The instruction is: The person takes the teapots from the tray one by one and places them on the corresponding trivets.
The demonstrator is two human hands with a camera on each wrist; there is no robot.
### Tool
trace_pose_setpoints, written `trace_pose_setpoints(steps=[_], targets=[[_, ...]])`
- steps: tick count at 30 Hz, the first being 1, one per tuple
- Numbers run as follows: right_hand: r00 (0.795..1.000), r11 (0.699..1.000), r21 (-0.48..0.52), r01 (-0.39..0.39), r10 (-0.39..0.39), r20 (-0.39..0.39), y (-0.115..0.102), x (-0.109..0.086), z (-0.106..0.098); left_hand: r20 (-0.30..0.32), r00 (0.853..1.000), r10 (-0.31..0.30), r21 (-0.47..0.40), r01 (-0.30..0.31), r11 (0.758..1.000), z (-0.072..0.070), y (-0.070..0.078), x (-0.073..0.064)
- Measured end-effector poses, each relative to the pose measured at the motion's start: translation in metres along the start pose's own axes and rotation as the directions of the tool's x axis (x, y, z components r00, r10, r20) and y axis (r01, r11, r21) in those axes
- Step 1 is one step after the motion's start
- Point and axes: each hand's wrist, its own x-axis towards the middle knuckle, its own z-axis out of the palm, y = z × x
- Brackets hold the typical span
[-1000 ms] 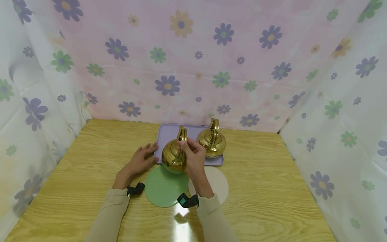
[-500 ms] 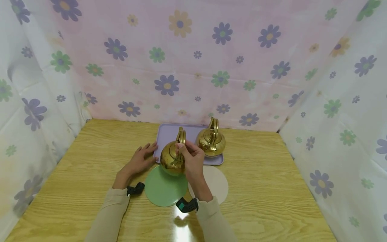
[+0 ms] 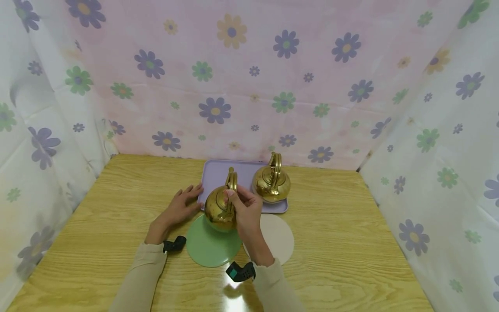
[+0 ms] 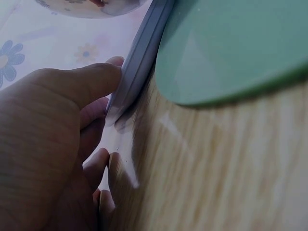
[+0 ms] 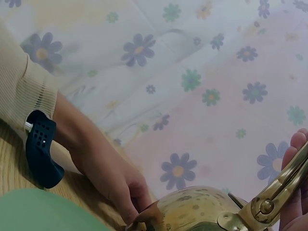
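Observation:
My right hand point(image 3: 249, 210) grips the upright handle of a shiny brass kettle point(image 3: 216, 208). In the head view this kettle overlaps the tray's front edge and the back of a round green mat point(image 3: 212, 247). Its rounded underside point(image 4: 91, 7) shows in the left wrist view, apart from the tray. My left hand point(image 3: 181, 208) lies beside the lilac tray point(image 3: 212, 171), fingers spread, with the thumb and a fingertip touching its left edge. On the tray's right side stands a second brass kettle point(image 3: 270, 186), its handle up. The right wrist view shows the held kettle's handle hinge point(image 5: 262, 207).
A round cream mat point(image 3: 277, 238) lies to the right of the green one, partly behind my right forearm. The wooden table point(image 3: 331, 242) ends at a flowered cloth point(image 3: 253, 86) at the back and sides.
My right hand has brought the held kettle toward me and slightly left, from over the tray to partly over the green mat. The left hand and second kettle stay put.

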Motion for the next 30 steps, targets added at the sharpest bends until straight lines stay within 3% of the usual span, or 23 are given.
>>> trace_pose_setpoints(steps=[16,23,30], targets=[[0.997,0.996,-0.061,-0.060,0.063,0.043,-0.003,-0.009,0.000,-0.032,0.999,0.032,0.008,-0.032,0.999,0.001,0.000,-0.001],[0.995,0.991,-0.112,-0.076,0.082,0.050,-0.002,-0.014,-0.001,-0.009,1.000,0.017,-0.006,-0.017,1.000,-0.001,0.003,-0.001],[0.994,0.993,-0.087,-0.075,0.082,0.073,-0.002,-0.019,0.000,0.001,1.000,0.016,0.004,-0.016,1.000,-0.001,0.003,0.000]])
